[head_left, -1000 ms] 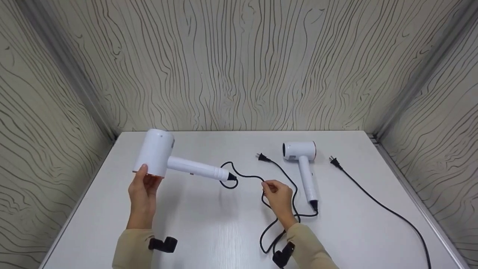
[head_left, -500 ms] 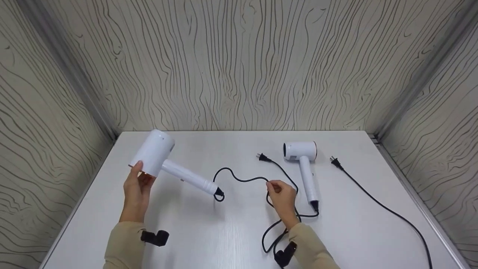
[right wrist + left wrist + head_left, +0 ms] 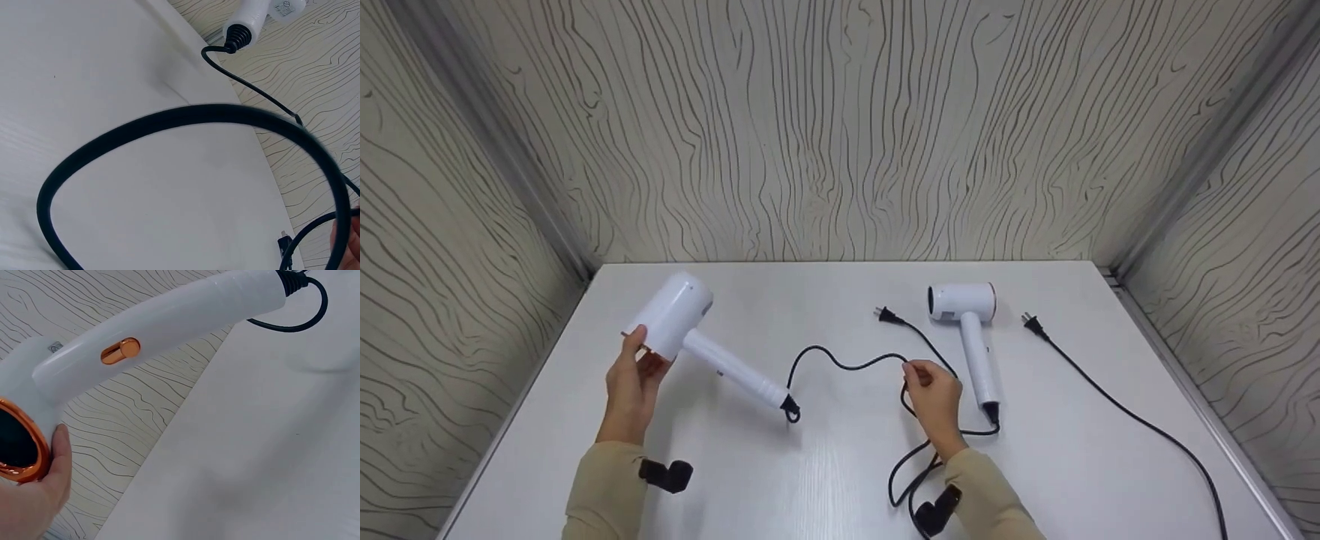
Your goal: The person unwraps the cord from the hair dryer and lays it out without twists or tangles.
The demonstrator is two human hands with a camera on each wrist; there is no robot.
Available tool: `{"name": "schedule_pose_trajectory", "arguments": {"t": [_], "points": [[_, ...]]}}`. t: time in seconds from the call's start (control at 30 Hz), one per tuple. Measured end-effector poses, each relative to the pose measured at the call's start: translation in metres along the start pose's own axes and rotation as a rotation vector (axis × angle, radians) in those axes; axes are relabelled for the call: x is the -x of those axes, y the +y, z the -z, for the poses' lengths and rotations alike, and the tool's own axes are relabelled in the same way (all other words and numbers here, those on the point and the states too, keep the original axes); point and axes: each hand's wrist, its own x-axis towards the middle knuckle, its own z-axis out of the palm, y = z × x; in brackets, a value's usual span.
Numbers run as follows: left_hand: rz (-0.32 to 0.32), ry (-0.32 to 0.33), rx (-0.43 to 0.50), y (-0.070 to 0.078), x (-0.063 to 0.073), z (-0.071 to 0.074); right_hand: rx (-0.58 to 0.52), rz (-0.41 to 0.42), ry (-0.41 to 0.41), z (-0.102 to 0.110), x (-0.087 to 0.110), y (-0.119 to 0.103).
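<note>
My left hand [image 3: 631, 386] grips a white hair dryer [image 3: 671, 311] by the copper-rimmed end of its barrel, above the left of the table. Its handle slants down to the right; an orange slide switch [image 3: 120, 351] shows on it in the left wrist view. From the handle's black end a black cord [image 3: 851, 367] loops up and runs across to my right hand [image 3: 934, 397], which pinches it between thumb and fingers. In the right wrist view only a bit of that hand shows at the edge, behind a large cord loop [image 3: 185, 115].
A second white hair dryer [image 3: 975, 352] lies on the white table [image 3: 780, 289] at the right. One black plug [image 3: 889, 315] lies left of it, another plug [image 3: 1033, 325] to its right with a long cord. Patterned walls [image 3: 840, 135] enclose the table.
The held hair dryer has tilted, its handle end swinging downward and left. My left hand has shifted slightly left; my right hand has moved a little right with the cord.
</note>
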Motion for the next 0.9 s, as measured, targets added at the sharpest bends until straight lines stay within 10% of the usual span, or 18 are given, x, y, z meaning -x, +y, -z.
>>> {"name": "schedule_pose_trajectory", "arguments": {"t": [0.9], "points": [[0.177, 0.055, -0.115, -0.026, -0.025, 0.026, 0.011, -0.029, 0.111, 0.017, -0.014, 0.003]]}}
